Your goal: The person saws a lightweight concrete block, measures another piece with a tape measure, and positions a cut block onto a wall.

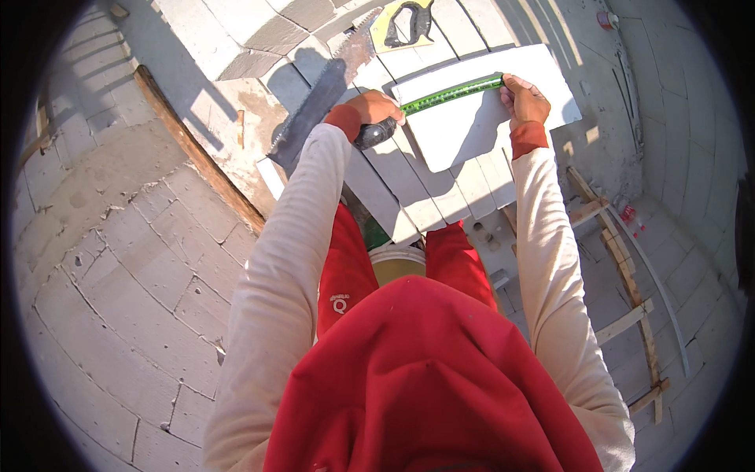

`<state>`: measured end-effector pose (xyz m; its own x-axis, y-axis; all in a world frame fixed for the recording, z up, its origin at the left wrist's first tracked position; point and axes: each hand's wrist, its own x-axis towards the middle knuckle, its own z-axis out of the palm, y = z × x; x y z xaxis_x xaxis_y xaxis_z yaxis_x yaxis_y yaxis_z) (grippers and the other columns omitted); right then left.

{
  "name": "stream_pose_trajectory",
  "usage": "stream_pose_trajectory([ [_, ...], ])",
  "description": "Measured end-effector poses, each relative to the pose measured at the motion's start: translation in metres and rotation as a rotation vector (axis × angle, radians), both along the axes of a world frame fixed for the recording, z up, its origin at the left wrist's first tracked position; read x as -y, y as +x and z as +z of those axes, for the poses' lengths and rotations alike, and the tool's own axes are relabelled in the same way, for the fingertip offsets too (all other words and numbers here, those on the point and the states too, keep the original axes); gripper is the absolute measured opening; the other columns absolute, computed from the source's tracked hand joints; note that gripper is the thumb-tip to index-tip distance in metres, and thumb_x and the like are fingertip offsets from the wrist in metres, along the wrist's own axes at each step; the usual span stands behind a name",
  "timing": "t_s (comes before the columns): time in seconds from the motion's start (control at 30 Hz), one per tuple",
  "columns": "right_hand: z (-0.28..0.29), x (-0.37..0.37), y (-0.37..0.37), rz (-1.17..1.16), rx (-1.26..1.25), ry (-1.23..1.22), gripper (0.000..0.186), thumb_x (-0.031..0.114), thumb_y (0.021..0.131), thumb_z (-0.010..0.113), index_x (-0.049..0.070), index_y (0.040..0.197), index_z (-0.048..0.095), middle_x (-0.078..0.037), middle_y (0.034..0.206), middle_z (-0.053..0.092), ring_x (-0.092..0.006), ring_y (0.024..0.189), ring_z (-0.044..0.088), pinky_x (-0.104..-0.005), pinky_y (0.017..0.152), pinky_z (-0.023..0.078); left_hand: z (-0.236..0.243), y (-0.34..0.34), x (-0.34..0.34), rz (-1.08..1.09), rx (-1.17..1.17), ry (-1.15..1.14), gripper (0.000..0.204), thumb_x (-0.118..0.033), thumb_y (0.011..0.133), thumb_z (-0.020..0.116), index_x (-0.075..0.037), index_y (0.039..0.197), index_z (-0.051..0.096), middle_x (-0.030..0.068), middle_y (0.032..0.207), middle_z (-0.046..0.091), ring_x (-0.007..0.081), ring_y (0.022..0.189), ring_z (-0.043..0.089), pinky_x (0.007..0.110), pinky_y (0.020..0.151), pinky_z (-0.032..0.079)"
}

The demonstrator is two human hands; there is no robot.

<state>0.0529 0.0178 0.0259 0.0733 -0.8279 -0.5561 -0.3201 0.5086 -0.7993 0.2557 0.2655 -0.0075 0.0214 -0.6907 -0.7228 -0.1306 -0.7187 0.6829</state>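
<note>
A green tape measure blade (452, 96) stretches across a pale, flat slab (464, 138). My left hand (373, 106) is closed at the blade's left end. Under that hand shows a dark rounded body (375, 134), which looks like the tape's case. My right hand (525, 100) pinches the blade's other end, near the slab's right side. Beyond and left of my left hand lies a hand saw with a yellow and black handle (403, 25). Its wide toothed blade (318, 98), rusty near the handle, slants down past my left wrist.
The slab rests on a platform of pale planks or blocks (385, 189). Large pale blocks (252, 35) stand at the far left. A wooden pole (197, 149) lies to the left, and a wooden ladder-like frame (629, 267) to the right. A bucket (397, 256) stands between my legs.
</note>
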Motion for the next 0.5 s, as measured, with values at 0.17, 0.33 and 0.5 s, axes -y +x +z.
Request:
stream_pose_trajectory([
  [0.17,-0.002,-0.002,0.000,-0.005,-0.016,0.010,0.009,0.001,0.089,0.082,-0.001,0.097,0.077,-0.009,0.090,0.077,-0.0142,0.074,0.070,-0.0237,0.069,0.059,-0.014,0.002,-0.002,-0.021,0.045,-0.043,0.025,-0.027,0.089,0.072,-0.004,0.095,0.081,0.0083,0.098,0.076,0.0205,0.094,0.071,0.032,0.086,0.053],
  [0.33,-0.002,-0.005,0.004,0.008,-0.015,0.017,0.009,0.001,0.089,0.082,0.000,0.096,0.078,-0.009,0.090,0.077,-0.0142,0.075,0.070,-0.0243,0.070,0.060,-0.024,0.004,-0.010,-0.012,0.069,-0.065,0.024,-0.025,0.090,0.071,-0.004,0.094,0.081,0.0086,0.097,0.076,0.0211,0.090,0.071,0.033,0.084,0.053],
  [0.5,-0.004,0.000,0.000,0.009,-0.021,0.010,0.009,0.002,0.089,0.082,0.000,0.097,0.078,-0.009,0.091,0.077,-0.0141,0.074,0.070,-0.0243,0.070,0.060,-0.011,-0.002,-0.002,-0.004,0.062,-0.027,0.023,-0.025,0.090,0.070,-0.004,0.092,0.080,0.0090,0.097,0.076,0.0215,0.091,0.071,0.033,0.084,0.053],
])
